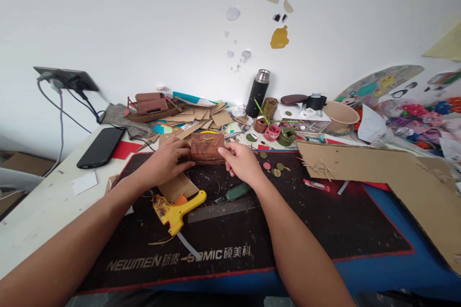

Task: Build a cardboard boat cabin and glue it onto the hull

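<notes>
Left fingers [183,152] and right fingers [224,153] gripping box [207,150], mottled reddish-brown, rounded top

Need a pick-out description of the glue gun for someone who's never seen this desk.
Find the large black mat with red edging and pale NEWMEN lettering. Just above that lettering lies a yellow plastic glue gun, brown-stained at one end, a translucent stick poking out. The cutter with the dark green handle, to its right, has no yellow.

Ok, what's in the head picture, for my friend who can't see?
Left hand and right hand hold a small brown box near a dark mat's far edge. Closer lie a yellow glue gun and green cutter; behind are paint pots and cardboard scraps.
</notes>
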A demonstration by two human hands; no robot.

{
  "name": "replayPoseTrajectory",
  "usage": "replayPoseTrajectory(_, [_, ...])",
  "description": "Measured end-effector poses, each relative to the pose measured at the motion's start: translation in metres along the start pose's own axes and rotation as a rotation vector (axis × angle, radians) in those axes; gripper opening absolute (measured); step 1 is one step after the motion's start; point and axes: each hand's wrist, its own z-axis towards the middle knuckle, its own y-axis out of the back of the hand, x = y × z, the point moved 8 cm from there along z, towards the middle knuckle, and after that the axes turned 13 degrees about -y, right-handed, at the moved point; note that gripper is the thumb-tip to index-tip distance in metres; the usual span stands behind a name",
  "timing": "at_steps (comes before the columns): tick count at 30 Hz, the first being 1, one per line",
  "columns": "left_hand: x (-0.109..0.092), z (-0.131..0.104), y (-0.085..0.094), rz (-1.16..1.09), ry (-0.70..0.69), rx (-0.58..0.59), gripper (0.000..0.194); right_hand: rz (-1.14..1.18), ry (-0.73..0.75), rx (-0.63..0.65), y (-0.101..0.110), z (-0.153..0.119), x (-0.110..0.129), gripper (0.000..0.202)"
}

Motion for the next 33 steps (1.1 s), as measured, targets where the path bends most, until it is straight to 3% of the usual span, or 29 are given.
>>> replayPoseTrajectory(33, [-0.0016,-0.0002,-0.0038,0.045,-0.056,0.035,0.030,0.088,0.046,-0.009,0.0045,0.0004,0.0029,0.021])
